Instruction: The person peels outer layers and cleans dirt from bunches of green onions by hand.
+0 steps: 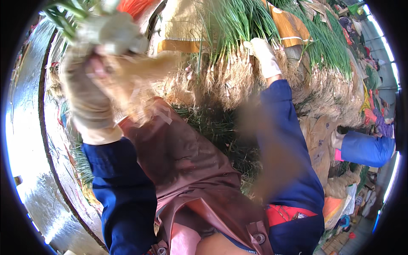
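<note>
My left hand (112,36), in a pale glove, is raised at the upper left and blurred by motion. It is closed round a bunch of green onions (63,19); green leaves stick out to the left and stringy roots hang below. At the upper middle, my right hand (262,55), in a white glove, reaches into a row of green onions (242,25) with small pale bulbs and long tan roots. Its fingers look curled at the stalks, partly hidden among them. A brown blur lies across my right forearm.
More green onions (327,42) lie in the row to the right. A maroon apron (187,157) covers my lap, with loose green leaves (225,136) beside it. Another person's blue sleeve (365,148) shows at the right. Wet, shiny floor (34,127) runs along the left.
</note>
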